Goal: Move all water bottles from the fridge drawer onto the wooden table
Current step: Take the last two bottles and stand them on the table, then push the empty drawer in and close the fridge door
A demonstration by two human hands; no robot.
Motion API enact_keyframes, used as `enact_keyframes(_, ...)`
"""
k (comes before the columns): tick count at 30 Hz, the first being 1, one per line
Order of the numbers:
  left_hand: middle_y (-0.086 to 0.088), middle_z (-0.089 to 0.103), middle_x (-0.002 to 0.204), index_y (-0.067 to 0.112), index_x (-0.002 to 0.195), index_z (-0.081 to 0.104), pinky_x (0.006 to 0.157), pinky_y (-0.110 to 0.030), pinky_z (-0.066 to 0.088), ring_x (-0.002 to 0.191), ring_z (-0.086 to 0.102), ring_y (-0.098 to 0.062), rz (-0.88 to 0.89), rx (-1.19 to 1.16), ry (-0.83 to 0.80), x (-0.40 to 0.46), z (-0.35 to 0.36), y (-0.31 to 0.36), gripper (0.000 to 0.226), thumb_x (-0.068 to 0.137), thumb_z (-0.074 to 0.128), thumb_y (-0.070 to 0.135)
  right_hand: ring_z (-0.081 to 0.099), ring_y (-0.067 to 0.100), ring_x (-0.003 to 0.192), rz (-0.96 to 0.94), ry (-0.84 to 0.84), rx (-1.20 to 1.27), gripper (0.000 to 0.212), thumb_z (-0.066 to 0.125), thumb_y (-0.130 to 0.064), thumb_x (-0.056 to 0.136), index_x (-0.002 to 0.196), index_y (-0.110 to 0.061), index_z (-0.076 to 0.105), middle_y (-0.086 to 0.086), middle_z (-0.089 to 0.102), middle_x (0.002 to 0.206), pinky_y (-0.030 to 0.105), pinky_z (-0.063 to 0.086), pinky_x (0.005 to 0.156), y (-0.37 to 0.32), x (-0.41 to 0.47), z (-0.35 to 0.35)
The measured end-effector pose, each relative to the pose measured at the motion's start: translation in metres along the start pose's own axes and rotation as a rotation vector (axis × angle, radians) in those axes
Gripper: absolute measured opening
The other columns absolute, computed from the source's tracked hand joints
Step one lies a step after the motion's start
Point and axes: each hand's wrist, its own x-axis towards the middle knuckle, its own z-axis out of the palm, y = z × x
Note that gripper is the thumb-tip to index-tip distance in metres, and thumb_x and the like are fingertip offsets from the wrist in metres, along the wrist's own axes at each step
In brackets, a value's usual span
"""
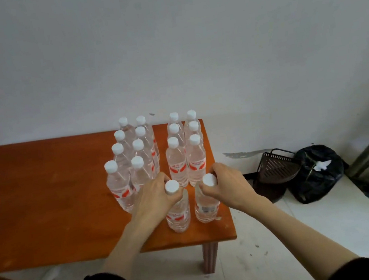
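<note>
Fingers [163, 179] of the left hand [155, 196] curl round the neck of one water bottle [177, 211]; the right hand [228, 184] grips the neck of a second bottle [206, 205] just beside it; both bottles stand upright on the wooden counter [46, 205] near its front right corner; behind them stand two blocks of capped bottles, eight on the left [132, 160] in two columns and six on the right [186, 151]; on the floor to the right lie a black bag [319, 173] and a dark basket [279, 169], touching each other.
</note>
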Motion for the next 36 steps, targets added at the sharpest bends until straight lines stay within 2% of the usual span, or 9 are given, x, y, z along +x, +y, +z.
enact_keyframes(2,0.004,0.062,0.083,0.022,0.091,0.05,0.064,-0.031,0.051,0.075,0.058,-0.012,-0.007,0.008,0.006,0.023,0.005,-0.001,0.029,0.078,0.064,0.044,0.051,0.01,0.085,0.026,-0.024,-0.015,0.038,0.059,-0.043,0.083,0.108,-0.015,0.05,0.003,0.058,0.11,0.024,0.047,0.076,0.003,0.021,0.005)
enact_keyframes(5,0.001,0.062,0.085,0.019,0.092,0.052,0.061,-0.026,0.046,0.076,0.058,-0.013,-0.004,0.004,0.009,0.052,0.013,-0.006,0.03,0.08,0.063,0.043,0.053,0.011,0.085,0.052,-0.051,-0.026,0.04,0.058,-0.043,0.084,0.11,-0.013,0.051,0.004,0.059,0.111,0.024,0.047,0.077,0.008,0.048,0.011)
enact_keyframes(12,0.002,0.058,0.085,0.021,0.098,0.05,0.068,-0.028,0.046,0.077,0.056,-0.014,0.036,-0.011,0.008,0.1,0.03,-0.018,0.031,0.082,0.059,0.046,0.048,0.009,0.081,0.078,-0.018,-0.003,0.037,0.057,-0.042,0.085,0.107,-0.014,0.049,-0.004,0.048,0.096,0.02,0.037,0.07,0.005,0.088,0.017)
enact_keyframes(19,-0.003,0.06,0.098,0.017,0.117,0.046,0.076,-0.033,0.049,0.088,0.056,-0.02,0.083,-0.006,-0.013,0.109,0.036,-0.032,0.048,0.084,0.051,0.051,0.049,0.013,0.089,0.185,0.026,0.051,0.039,0.053,-0.042,0.087,0.114,-0.013,0.048,0.004,0.052,0.11,0.024,0.038,0.076,0.008,0.101,0.032)
enact_keyframes(26,-0.001,0.061,0.106,0.019,0.128,0.039,0.079,-0.032,0.051,0.092,0.059,-0.016,0.272,0.139,-0.116,0.12,0.025,-0.038,0.055,0.089,0.038,0.057,0.047,0.013,0.092,0.2,0.08,0.055,0.046,0.051,-0.042,0.089,0.126,-0.015,0.045,0.004,0.049,0.117,0.022,0.035,0.078,0.003,0.098,0.039)
enact_keyframes(30,0.001,0.053,0.116,0.021,0.125,0.042,0.088,-0.029,0.045,0.102,0.05,-0.013,0.356,0.257,-0.078,0.12,0.015,-0.03,0.058,0.086,0.036,0.063,0.05,0.009,0.093,0.242,0.12,0.097,0.051,0.051,-0.044,0.089,0.13,-0.016,0.043,0.004,0.052,0.121,0.022,0.041,0.082,0.005,0.089,0.03)
enact_keyframes(33,0.001,0.046,0.125,0.024,0.127,0.04,0.093,-0.031,0.041,0.111,0.045,-0.015,0.46,0.179,-0.039,0.116,0.002,-0.006,0.05,0.088,0.04,0.055,0.052,0.009,0.093,0.295,0.218,0.12,0.051,0.05,-0.043,0.09,0.132,-0.016,0.043,0.003,0.054,0.12,0.023,0.044,0.083,0.008,0.065,0.014)
enact_keyframes(36,0.002,0.045,0.129,0.024,0.127,0.042,0.098,-0.033,0.038,0.119,0.043,-0.016,0.636,0.058,-0.046,0.102,0.001,0.033,0.047,0.089,0.043,0.051,0.05,0.012,0.113,0.336,0.312,0.073,0.053,0.05,-0.043,0.09,0.135,-0.018,0.04,0.002,0.051,0.129,0.025,0.041,0.097,0.018,0.022,-0.008)
